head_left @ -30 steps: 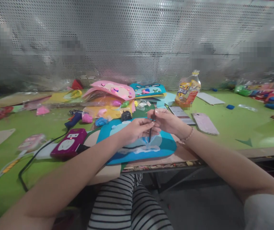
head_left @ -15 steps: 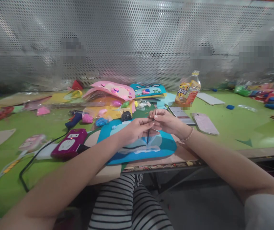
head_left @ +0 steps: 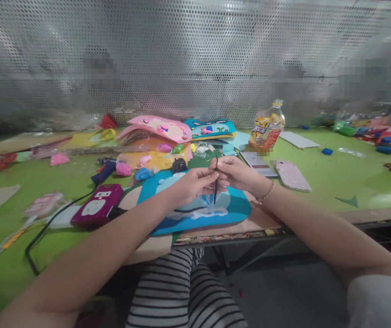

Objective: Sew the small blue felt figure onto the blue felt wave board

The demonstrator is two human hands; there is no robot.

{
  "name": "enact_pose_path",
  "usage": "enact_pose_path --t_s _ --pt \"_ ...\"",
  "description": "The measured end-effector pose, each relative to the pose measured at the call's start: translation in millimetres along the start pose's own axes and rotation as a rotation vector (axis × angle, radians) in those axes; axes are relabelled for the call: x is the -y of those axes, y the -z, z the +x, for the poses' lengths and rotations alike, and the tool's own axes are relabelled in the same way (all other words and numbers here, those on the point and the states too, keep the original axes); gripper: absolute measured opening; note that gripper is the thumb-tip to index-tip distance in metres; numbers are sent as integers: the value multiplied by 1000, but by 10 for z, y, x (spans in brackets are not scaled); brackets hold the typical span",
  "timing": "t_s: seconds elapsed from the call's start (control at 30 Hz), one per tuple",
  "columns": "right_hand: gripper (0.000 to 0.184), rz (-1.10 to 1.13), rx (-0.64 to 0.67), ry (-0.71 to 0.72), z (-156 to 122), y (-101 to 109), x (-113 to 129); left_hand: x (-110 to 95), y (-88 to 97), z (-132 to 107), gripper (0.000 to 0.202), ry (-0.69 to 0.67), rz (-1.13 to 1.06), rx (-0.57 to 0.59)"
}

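Both hands meet over the green tabletop [head_left: 335, 182], the left hand [head_left: 195, 184] and right hand [head_left: 238, 175] each pinching a thin dark stick [head_left: 215, 193] held nearly upright. Its lower tip points down at a blue felt sheet [head_left: 236, 209] near the front edge. A bottle [head_left: 266, 127] stands behind, a phone [head_left: 293, 175] lies just right of the hands.

striped trousers [head_left: 182, 291]; bead bracelet [head_left: 266, 195] near right hand [head_left: 239, 175]; pale sleeve [head_left: 380, 300]

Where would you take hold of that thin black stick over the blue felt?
By its upper half, pinched from the sides. The thin black stick stands nearly upright, its lower tip down by the blue felt. The left hand and right hand pinch its top that way.
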State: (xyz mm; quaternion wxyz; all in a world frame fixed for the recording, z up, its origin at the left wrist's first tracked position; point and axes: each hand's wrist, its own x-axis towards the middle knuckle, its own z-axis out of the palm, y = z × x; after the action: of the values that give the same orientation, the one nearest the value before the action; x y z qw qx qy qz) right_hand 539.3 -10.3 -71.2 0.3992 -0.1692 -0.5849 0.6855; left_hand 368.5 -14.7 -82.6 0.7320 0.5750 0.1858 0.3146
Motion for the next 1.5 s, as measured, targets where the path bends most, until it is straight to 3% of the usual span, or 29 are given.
enact_pose_path --t_s 0.2,0.67,0.9,1.5 --pt "22 8 -17 62 22 -13 -10 -21 -14 -4 30 9 -28 18" --pt "13 113 46 21 -4 -56 29 -40 -27 -4 27 -6 -99 2" --pt "18 131 37 5 -24 -60 50 -45 -56 -3 18 -17 -109 -54" --pt "22 49 -96 17 -5 -70 50 -42 -35 -9 31 -10 7 -22"
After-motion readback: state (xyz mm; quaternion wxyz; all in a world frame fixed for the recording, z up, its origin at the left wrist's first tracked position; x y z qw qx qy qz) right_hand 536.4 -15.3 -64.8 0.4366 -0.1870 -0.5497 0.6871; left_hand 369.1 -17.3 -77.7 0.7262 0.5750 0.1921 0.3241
